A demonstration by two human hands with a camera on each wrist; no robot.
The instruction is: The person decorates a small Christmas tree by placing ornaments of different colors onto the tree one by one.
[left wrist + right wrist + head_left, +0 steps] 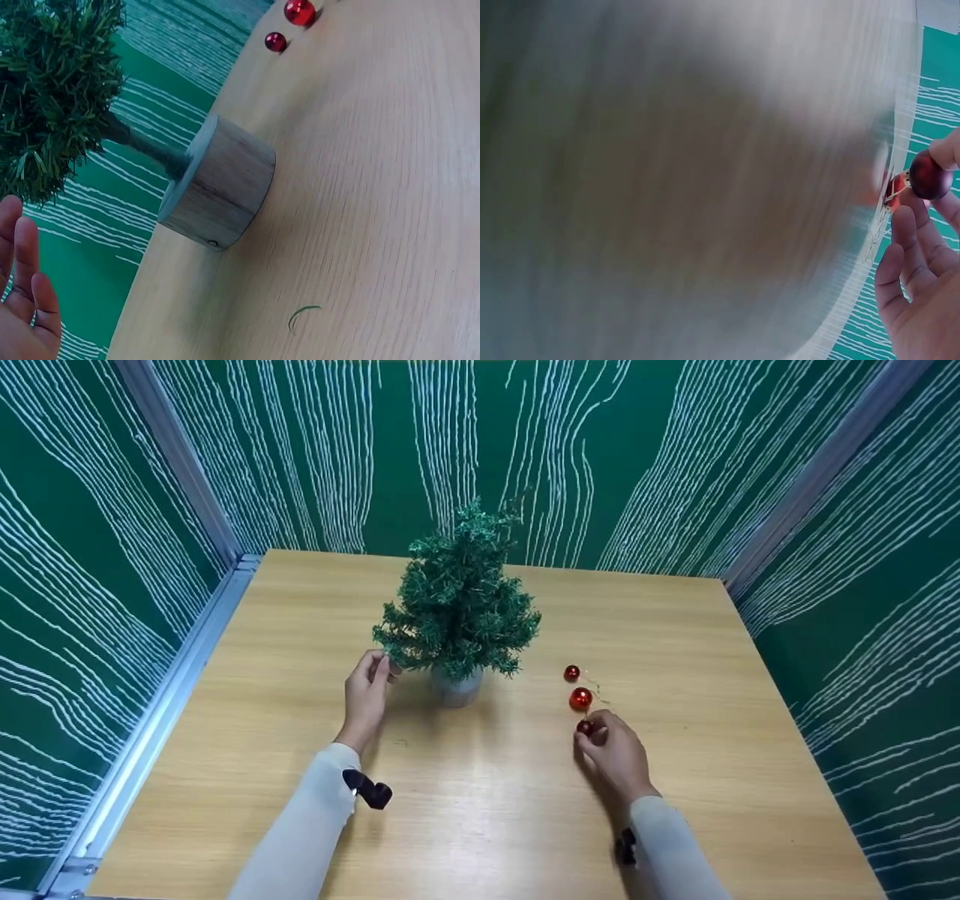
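A small green artificial Christmas tree [459,600] stands upright on a round wooden base [221,184]. At its lower left side, my left hand [365,695] pinches the tip of a low branch between thumb and forefinger. The other fingers of that hand [26,300] are loosely bent beneath the foliage in the left wrist view. Right of the tree, my right hand [619,750] pinches a small dark red bauble [931,175]. Just beyond it lie a larger shiny red bauble [580,698] and a small red bauble [572,673], with thin gold strings beside them.
The wooden table [480,810] has green walls with white wavy lines on its far side and both flanks. A metal rail [150,735] runs along the left edge. A thin green sliver [300,311] lies in front of the tree base.
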